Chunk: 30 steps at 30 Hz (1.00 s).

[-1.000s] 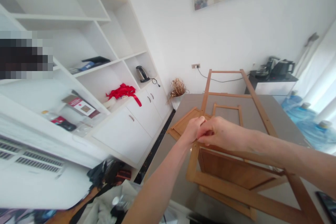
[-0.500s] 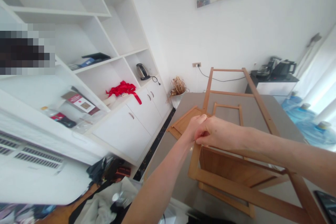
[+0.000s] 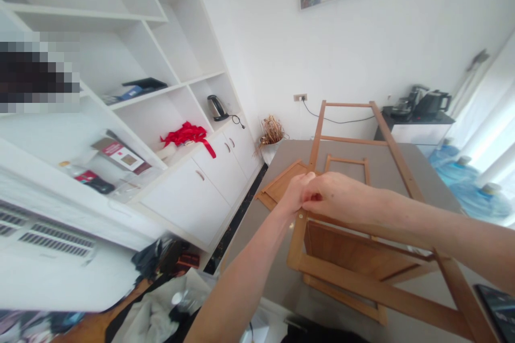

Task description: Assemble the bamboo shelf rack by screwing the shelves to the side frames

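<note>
Light-brown wooden frame with two long rails and crossbars [image 3: 398, 154] extends over the grey tabletop [image 3: 432, 174], your two hands meeting at its left rail. Your left hand [image 3: 298, 191] sits against that rail, fingers bent, but you hide the fingertips, so whether they grip it I cannot tell. Your right hand [image 3: 332, 194] lies just beside the left, fingers curled inward; what they may be pinching is hidden too. Below your right forearm you have a brown rectangular wooden panel [image 3: 350, 249]. Beyond your left hand, a flat light-brown wooden panel [image 3: 281, 182] lies on the tabletop; past your right, a small open wooden frame [image 3: 346, 160]. Near your right elbow side is a dark rectangular device [image 3: 498, 305].
</note>
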Each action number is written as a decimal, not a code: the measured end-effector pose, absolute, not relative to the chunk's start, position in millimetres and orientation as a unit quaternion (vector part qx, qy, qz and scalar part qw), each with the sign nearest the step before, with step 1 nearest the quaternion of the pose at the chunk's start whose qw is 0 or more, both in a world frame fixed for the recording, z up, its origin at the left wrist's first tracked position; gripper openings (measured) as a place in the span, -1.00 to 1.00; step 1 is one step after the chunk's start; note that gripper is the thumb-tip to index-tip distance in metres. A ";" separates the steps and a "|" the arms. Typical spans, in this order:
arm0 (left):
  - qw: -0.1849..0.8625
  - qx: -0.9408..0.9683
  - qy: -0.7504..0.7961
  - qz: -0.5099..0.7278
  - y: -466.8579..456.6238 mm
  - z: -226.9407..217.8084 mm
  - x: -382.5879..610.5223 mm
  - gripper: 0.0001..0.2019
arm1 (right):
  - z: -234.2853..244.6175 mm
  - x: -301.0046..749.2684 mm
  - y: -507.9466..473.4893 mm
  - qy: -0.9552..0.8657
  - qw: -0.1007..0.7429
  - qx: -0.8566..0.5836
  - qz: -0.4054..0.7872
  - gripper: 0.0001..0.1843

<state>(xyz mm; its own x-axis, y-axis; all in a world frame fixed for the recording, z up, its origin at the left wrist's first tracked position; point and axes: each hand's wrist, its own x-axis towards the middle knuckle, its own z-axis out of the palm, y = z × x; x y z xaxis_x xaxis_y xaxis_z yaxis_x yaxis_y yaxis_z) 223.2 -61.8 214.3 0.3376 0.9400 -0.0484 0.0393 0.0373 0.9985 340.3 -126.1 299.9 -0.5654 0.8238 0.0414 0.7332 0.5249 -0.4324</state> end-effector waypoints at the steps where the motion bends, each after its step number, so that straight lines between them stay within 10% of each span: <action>1: 0.588 0.573 0.422 0.385 -63.4 215.8 222.2 -0.68 | 299.1 343.7 -126.6 -0.852 0.115 -0.479 0.178 -0.75; 14: 0.646 0.536 0.387 0.380 -66.9 211.9 221.6 -0.82 | 253.4 355.5 -128.2 -0.660 0.142 -0.520 0.524 -0.62; 30: 0.664 0.523 0.388 0.367 -74.8 213.4 224.8 -0.79 | 249.4 342.3 -137.0 -0.626 0.184 -0.535 0.537 -0.66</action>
<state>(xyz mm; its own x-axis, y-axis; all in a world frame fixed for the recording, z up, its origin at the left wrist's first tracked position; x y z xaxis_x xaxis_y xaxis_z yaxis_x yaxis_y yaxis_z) 224.8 -74.8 213.4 0.4293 0.8935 -0.1318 -0.0823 0.1841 0.9795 342.3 -137.0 249.4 -0.3597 0.8675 -0.3436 0.4712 -0.1489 -0.8694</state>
